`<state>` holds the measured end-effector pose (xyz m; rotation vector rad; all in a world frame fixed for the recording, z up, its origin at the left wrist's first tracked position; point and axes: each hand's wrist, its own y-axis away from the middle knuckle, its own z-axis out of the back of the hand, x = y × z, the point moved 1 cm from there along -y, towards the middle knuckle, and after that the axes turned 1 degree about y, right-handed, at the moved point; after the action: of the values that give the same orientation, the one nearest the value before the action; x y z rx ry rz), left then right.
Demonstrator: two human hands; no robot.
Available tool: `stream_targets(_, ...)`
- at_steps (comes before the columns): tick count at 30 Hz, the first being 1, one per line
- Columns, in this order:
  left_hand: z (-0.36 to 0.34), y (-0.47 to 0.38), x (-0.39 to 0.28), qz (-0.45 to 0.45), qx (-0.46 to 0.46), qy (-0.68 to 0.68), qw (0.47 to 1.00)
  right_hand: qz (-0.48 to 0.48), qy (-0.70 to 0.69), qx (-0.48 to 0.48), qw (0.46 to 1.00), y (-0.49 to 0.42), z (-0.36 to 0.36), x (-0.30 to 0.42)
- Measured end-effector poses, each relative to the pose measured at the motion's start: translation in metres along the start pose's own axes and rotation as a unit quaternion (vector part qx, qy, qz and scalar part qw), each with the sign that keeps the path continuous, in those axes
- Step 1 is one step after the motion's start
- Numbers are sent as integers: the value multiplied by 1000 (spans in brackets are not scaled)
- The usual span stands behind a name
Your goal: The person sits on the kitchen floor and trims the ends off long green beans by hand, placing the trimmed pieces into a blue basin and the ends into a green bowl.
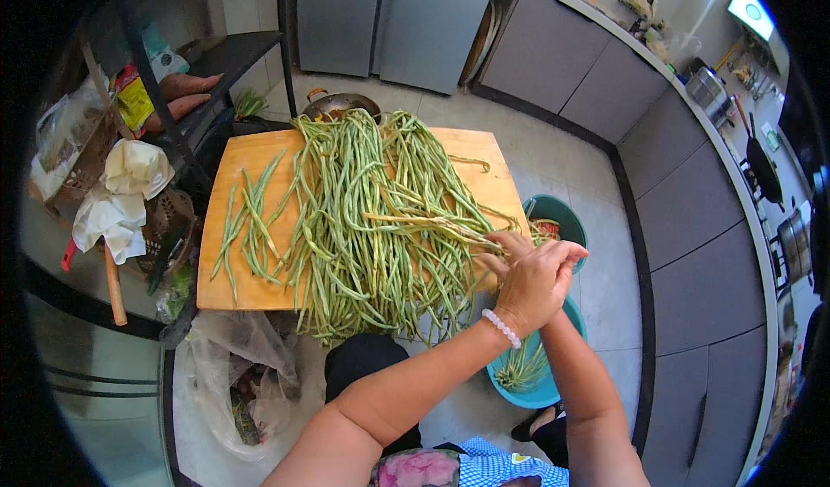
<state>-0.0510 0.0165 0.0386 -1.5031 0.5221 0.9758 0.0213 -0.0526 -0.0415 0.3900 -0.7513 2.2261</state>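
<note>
A large heap of long green beans [363, 227] covers the middle of a wooden board [259, 156] and hangs over its near edge. My left hand [535, 286], with a pale beaded bracelet at the wrist, is over the board's right side with its fingers bent. It crosses in front of my right hand [512, 244], whose palm is mostly hidden. The visible fingers of my right hand close around the ends of a few yellowed beans [434, 222] that lie across the heap. Whether my left fingers grip anything is hidden. Several loose beans [253, 221] are spread at the left.
Below my hands a teal basin [496, 383] holds bean trimmings; a darker green bucket [570, 218] stands behind it. A metal wok [340, 104] is beyond the board. Left are a black shelf rack [243, 52] and a plastic bag [220, 383]. Grey cabinets [694, 240] line the right.
</note>
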Motion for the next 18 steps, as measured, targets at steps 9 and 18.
stream_targets(9,28,-5,27,191,-106,299,929,15,159,130,979,-83,-69,52)
stream_targets(18,45,-10,40,306,-305,430,793,-212,-213,223,927,-111,-31,18)
